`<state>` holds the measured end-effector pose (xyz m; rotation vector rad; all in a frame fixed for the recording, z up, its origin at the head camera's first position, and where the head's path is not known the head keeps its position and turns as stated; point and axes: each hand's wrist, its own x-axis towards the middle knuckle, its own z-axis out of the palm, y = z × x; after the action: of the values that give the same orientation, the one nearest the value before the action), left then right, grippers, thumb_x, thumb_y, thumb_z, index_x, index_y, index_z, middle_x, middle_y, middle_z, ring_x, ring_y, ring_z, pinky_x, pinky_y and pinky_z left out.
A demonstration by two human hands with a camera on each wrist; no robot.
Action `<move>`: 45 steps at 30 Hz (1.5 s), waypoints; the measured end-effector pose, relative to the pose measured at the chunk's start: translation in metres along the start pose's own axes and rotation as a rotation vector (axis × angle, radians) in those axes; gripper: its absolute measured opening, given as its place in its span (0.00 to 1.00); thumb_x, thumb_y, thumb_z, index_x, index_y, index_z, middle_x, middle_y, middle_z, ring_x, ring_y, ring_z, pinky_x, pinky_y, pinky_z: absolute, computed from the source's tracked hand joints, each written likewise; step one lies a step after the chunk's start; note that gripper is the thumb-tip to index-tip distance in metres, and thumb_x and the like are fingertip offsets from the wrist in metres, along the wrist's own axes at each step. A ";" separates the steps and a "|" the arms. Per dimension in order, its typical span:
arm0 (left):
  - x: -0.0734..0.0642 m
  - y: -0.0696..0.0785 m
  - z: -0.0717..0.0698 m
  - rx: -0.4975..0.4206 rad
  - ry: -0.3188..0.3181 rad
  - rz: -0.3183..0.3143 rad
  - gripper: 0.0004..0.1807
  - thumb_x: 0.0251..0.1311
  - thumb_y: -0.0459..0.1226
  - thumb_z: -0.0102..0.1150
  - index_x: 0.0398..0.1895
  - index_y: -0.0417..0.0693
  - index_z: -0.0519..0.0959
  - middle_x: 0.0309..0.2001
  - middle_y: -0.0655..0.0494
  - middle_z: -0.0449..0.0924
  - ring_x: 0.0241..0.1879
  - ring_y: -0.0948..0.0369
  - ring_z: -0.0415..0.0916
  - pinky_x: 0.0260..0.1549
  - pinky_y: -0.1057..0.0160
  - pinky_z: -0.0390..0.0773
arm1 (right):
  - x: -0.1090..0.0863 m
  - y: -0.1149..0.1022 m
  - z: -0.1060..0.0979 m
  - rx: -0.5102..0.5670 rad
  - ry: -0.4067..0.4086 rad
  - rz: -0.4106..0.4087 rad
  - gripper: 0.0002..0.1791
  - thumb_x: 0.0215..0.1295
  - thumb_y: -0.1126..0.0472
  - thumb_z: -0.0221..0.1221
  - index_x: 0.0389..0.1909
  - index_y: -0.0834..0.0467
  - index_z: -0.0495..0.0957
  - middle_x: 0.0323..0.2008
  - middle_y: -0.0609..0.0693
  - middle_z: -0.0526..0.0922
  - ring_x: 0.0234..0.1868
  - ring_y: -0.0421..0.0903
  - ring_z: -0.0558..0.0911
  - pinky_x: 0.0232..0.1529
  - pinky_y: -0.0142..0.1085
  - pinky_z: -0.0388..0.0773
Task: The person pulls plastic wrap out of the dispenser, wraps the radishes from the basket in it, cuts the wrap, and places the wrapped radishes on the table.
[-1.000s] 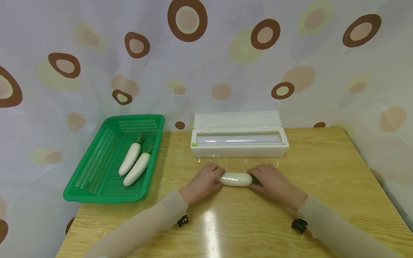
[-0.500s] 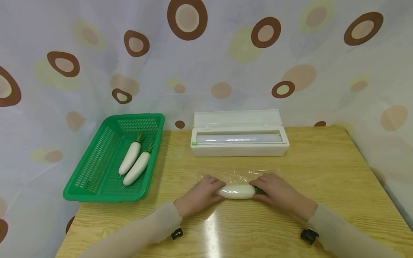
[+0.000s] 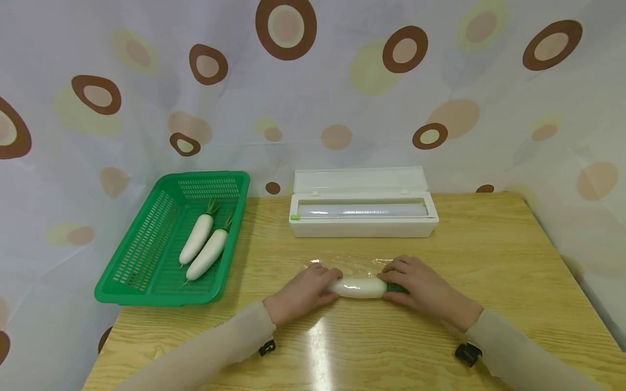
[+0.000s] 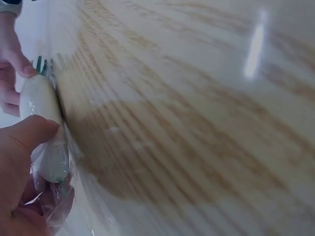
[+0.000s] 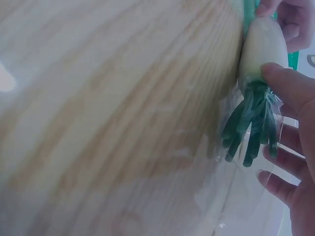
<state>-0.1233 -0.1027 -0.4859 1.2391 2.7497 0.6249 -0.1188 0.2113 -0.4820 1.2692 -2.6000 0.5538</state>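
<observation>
A white radish (image 3: pixel 362 288) lies crosswise on the wooden table between both hands, with glossy clear cling film (image 3: pixel 359 267) around it and spreading out behind. My left hand (image 3: pixel 304 292) grips its root end, thumb on the near side in the left wrist view, where crinkled film bunches round the tip of the radish (image 4: pixel 50 164). At the other end my right hand (image 3: pixel 426 287) holds the radish near the base of its cut green stalks (image 5: pixel 253 123). In the right wrist view film covers those stalks, and the thumb presses just above them.
Behind the hands stands a white cling film dispenser box (image 3: pixel 364 228), lid raised, with a film roll (image 3: pixel 362 210) inside. At left, a green plastic basket (image 3: pixel 161 300) contains two more white radishes (image 3: pixel 207 254). A patterned curtain (image 3: pixel 313 108) hangs behind the table (image 3: pixel 499 244).
Both hands have drawn the radish and its film toward the person, away from the dispenser, most of it in the first half second. Afterwards they shift only slightly. The basket stays put.
</observation>
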 end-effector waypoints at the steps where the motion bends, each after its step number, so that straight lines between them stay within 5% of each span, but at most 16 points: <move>1: 0.001 -0.001 0.001 0.016 0.011 0.007 0.20 0.68 0.41 0.69 0.59 0.46 0.78 0.49 0.51 0.85 0.49 0.56 0.80 0.52 0.59 0.81 | 0.001 0.001 0.000 -0.009 0.011 -0.006 0.22 0.57 0.53 0.77 0.51 0.56 0.87 0.45 0.45 0.84 0.48 0.45 0.80 0.50 0.47 0.78; 12: 0.003 -0.007 0.001 0.027 0.056 0.032 0.21 0.67 0.42 0.70 0.60 0.45 0.80 0.57 0.51 0.81 0.56 0.54 0.76 0.60 0.55 0.76 | 0.002 0.001 -0.001 -0.035 0.019 -0.006 0.20 0.58 0.54 0.75 0.49 0.55 0.83 0.38 0.42 0.85 0.40 0.40 0.80 0.48 0.44 0.79; 21: 0.001 -0.011 -0.001 0.016 0.027 0.020 0.23 0.70 0.38 0.67 0.65 0.40 0.78 0.56 0.47 0.78 0.54 0.53 0.74 0.57 0.56 0.77 | 0.000 0.007 0.000 -0.121 0.039 -0.093 0.19 0.59 0.53 0.75 0.47 0.58 0.84 0.39 0.46 0.87 0.41 0.45 0.83 0.49 0.46 0.79; 31: 0.010 -0.016 0.003 0.134 0.040 -0.035 0.29 0.67 0.41 0.68 0.70 0.45 0.76 0.55 0.51 0.79 0.55 0.54 0.74 0.60 0.47 0.73 | 0.003 0.007 0.002 -0.150 0.010 0.000 0.19 0.59 0.56 0.76 0.48 0.61 0.86 0.44 0.50 0.83 0.46 0.48 0.81 0.50 0.47 0.81; 40: 0.014 -0.020 -0.001 -0.050 0.027 -0.110 0.19 0.67 0.40 0.70 0.58 0.46 0.78 0.50 0.54 0.84 0.47 0.57 0.78 0.53 0.51 0.77 | 0.007 0.008 0.001 -0.118 -0.012 0.060 0.21 0.63 0.58 0.73 0.55 0.59 0.82 0.42 0.48 0.87 0.45 0.47 0.83 0.53 0.48 0.79; 45: 0.014 -0.023 -0.004 -0.031 0.043 -0.127 0.16 0.68 0.42 0.69 0.54 0.47 0.81 0.49 0.55 0.85 0.47 0.57 0.77 0.53 0.50 0.76 | 0.009 0.009 -0.001 -0.166 -0.012 0.042 0.18 0.64 0.59 0.71 0.53 0.62 0.84 0.41 0.51 0.88 0.44 0.50 0.84 0.53 0.49 0.79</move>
<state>-0.1500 -0.1071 -0.4899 1.0463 2.8141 0.6865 -0.1317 0.2107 -0.4800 1.1723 -2.6251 0.3301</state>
